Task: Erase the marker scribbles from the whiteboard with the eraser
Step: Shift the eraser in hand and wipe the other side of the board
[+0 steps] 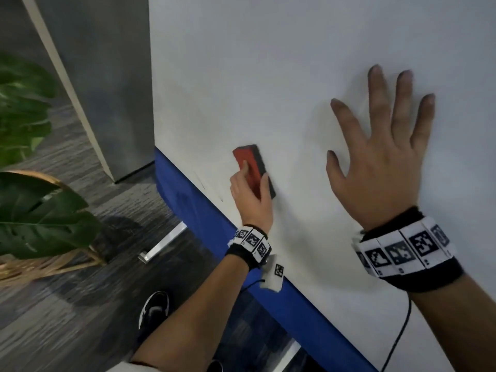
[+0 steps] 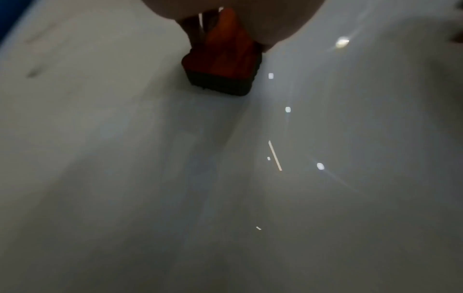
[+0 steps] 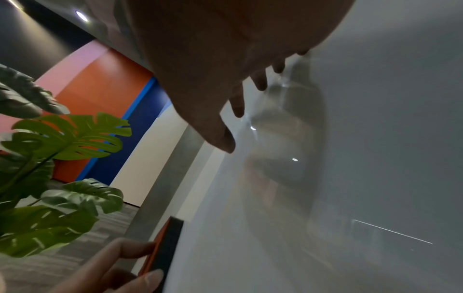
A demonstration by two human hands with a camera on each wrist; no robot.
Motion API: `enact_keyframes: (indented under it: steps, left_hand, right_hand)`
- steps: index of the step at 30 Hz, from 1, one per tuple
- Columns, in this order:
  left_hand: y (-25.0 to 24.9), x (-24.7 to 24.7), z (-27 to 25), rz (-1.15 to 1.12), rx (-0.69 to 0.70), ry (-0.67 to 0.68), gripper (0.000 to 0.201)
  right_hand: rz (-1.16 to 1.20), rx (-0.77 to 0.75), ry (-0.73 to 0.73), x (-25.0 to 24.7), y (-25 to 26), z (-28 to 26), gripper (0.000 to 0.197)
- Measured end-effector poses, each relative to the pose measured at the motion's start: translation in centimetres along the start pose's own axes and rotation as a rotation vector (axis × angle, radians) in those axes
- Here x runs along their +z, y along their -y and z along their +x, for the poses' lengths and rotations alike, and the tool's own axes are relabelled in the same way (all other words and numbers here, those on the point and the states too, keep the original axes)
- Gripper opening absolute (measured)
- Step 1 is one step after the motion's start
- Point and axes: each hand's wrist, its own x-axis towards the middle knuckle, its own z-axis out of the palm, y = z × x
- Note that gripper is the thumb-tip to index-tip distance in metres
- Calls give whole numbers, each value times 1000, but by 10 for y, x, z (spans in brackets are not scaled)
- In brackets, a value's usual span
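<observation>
while the left hand [image 1: 248,196] pinches the eraser [image 1: 253,170] against the whiteboard [image 1: 268,76], right hand [image 1: 375,162] braces with fingers spread; faint marks [image 1: 212,190] beside it likely need the next wipe.

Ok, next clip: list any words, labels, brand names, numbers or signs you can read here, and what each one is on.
No readable text in any view.
Wristbands: black-and-white square code patterns, with tiny marks beneath them too small to read.
Loose white tag by the left wrist: one code pattern, no letters legible.
Eraser: red back, no brand or label visible.
Whiteboard: only faint dark marker marks near its lower edge, not writing.
</observation>
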Motion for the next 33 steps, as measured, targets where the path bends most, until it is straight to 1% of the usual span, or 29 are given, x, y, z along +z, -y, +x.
enact_keyframes:
  steps: [1,3,4,6,8,9,11,13,14,15,16,17,18,20,22,23,24,25,26,29,30,31,33]
  left_hand:
    - [-9,0,-3,-11,56,23,52]
    - [-12,-1,-3,-38,88,49,53]
    - [-5,-2,-1,-41,81,59,54]
    - [17,-3,5,-47,-3,37,55]
    - [41,-3,8,-107,-165,-42,58]
    - [53,-4,9,-139,-268,-76,59]
    - [78,-7,11,-165,-509,-116,54]
    - [100,-14,11,-148,-739,-100,51]
    - [107,-18,12,-136,-819,-76,50]
    - [113,-21,14,-114,-868,-56,48]
    - [119,-24,19,-80,-884,-45,46]
    - [120,-26,26,-42,-867,-47,43]
    - [119,-27,35,3,-817,-62,43]
    - [115,-30,58,61,-634,-131,45]
    - [108,-33,76,65,-434,-183,49]
    - [106,-34,79,54,-367,-187,50]
    - [106,-35,78,50,-340,-180,51]
    - [108,-36,74,63,-354,-160,51]
    - [113,-38,67,88,-419,-122,50]
    - [135,-50,44,169,-747,67,43]
    - [141,-55,46,189,-788,91,41]
    - [141,-57,49,198,-777,91,40]
    - [136,-57,71,167,-682,-5,43]
  right_hand:
    - [-5,10,-2,1,4,5,66]
    - [-21,31,0,6,12,8,64]
    - [-26,34,5,9,15,8,63]
    - [-37,24,5,18,18,4,62]
    - [-51,19,-8,25,21,1,63]
    - [-57,20,-19,29,23,0,63]
    - [-68,27,-38,34,28,0,62]
    - [-77,32,-45,38,29,1,60]
    - [-81,32,-46,40,29,2,59]
    - [-83,35,-49,40,28,2,58]
    - [-82,38,-53,41,28,1,57]
    - [-81,40,-57,42,27,1,57]
    - [-82,41,-62,42,27,1,56]
    - [-85,38,-70,44,27,1,55]
    - [-95,45,-85,47,28,0,53]
    - [-99,51,-96,49,29,0,52]
    - [-97,57,-108,50,30,1,51]
    - [-94,64,-118,52,31,2,50]
    - [-90,73,-127,53,33,3,49]
    - [-94,87,-147,55,34,3,50]
    - [-88,82,-154,59,36,5,50]
    - [-91,82,-156,58,36,5,50]
    - [-88,80,-164,58,38,6,50]
